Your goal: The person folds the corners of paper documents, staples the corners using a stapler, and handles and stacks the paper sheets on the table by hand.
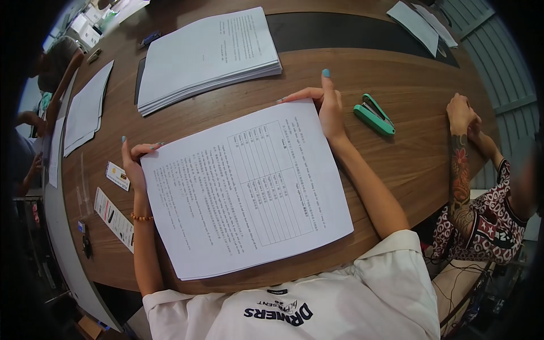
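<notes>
Head: left grip (134, 170) and right grip (330, 113) clasp sheets (218, 209) near stapler (374, 118) and paper stack (198, 56).

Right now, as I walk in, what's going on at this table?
Someone in a white shirt has both hands on a bundle of printed sheets: the left hand at its left edge, the right hand by the far right corner. A green stapler lies untouched to the right. A thicker paper stack lies beyond the bundle. Farther right, another person's hands are together.
</notes>
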The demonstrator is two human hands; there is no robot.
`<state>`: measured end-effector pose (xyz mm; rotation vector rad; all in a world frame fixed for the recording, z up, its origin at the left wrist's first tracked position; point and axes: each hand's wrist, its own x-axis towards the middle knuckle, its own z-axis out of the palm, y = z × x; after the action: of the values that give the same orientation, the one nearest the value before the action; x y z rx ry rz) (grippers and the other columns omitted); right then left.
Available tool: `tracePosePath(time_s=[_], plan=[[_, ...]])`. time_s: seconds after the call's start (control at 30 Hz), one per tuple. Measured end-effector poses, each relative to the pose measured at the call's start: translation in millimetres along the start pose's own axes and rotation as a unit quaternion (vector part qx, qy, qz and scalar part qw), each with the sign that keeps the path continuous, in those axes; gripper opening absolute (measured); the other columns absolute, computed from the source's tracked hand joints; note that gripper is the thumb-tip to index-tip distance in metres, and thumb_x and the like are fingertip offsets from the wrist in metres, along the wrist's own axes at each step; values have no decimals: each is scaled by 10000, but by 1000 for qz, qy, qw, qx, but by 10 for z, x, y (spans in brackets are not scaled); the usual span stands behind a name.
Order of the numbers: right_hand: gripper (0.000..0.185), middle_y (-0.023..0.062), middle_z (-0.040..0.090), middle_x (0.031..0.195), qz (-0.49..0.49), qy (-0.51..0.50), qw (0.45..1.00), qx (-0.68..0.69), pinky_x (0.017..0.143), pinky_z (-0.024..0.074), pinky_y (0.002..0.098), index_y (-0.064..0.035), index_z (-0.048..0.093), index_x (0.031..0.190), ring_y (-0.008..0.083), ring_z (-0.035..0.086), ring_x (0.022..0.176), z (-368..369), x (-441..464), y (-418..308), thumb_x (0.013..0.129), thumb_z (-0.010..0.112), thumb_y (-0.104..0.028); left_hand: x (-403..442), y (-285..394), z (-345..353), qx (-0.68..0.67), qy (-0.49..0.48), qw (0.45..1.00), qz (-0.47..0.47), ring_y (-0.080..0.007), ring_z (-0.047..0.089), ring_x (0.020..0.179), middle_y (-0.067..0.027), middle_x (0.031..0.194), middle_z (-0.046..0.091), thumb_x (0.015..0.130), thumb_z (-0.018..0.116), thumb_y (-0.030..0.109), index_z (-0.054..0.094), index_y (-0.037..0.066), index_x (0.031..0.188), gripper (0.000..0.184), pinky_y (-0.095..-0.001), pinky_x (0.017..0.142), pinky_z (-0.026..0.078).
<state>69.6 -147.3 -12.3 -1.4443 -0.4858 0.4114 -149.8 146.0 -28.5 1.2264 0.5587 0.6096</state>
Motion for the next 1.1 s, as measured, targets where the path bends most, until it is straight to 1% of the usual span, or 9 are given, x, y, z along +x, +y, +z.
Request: tracePosePath(time_s=[0.07,0.23,0.33,0.4,0.53,0.6,0.9,0.97,1.1], plan=[[747,177,660,721,-18,-9,1000,-8,609,528,273,55,669,726,212,650,653,-2,-6,-2,930,134,-423,13,-23,-16,-5,-17,1000,17,-252,607,716,-164,687,634,962,224,370,588,-6,575,651,-350,906,421],[715,180,661,744,-12,-14,1000,8,648,524,276,59,665,729,212,651,689,-6,-8,-3,931,155,-400,12,-40,2,3,-35,998,59,-246,612,730,-174,701,640,957,239,386,602,-11,596,648,-366,924,409],[696,167,664,749,-6,3,1000,23,679,515,280,59,669,733,206,644,691,5,4,0,933,168,-380,-100,92,173,14,-39,999,24,-243,613,793,-181,754,649,954,253,397,633,-25,679,630,-372,953,393],[690,153,667,740,-6,22,999,30,693,507,284,58,675,736,200,637,677,8,-5,-9,935,170,-369,-231,186,392,-22,57,998,-15,-235,606,866,-189,831,654,951,269,406,648,-38,773,610,-358,945,404],[657,155,665,743,2,19,999,31,691,498,272,72,667,738,200,631,679,-2,-66,-5,928,189,-336,-214,75,308,-11,26,1000,7,-229,594,920,-196,886,652,951,271,400,650,-39,823,594,-333,906,429],[648,155,665,741,0,29,998,55,688,494,269,74,665,732,200,630,675,0,-61,3,924,191,-325,-132,8,167,28,-37,998,34,-228,602,893,-199,888,652,952,273,386,654,-35,812,585,-315,854,452],[626,157,662,735,-11,27,999,39,661,485,268,77,663,726,186,616,651,2,-43,48,916,204,-303,-103,18,162,122,1,992,33,-189,617,684,-179,811,660,940,308,326,659,-49,749,548,-267,629,499],[619,148,662,717,1,30,998,55,658,493,282,81,660,719,193,621,645,-2,-33,46,919,215,-300,-111,76,112,115,-19,993,23,-202,623,748,-176,864,661,933,330,357,656,-50,820,533,-279,700,491],[510,154,608,1075,13,64,969,237,916,405,295,68,578,1055,205,566,1012,-211,19,-58,948,302,-347,-84,470,286,12,-82,997,0,-224,582,996,-163,1057,626,911,399,412,608,-47,1038,520,-325,895,419]])
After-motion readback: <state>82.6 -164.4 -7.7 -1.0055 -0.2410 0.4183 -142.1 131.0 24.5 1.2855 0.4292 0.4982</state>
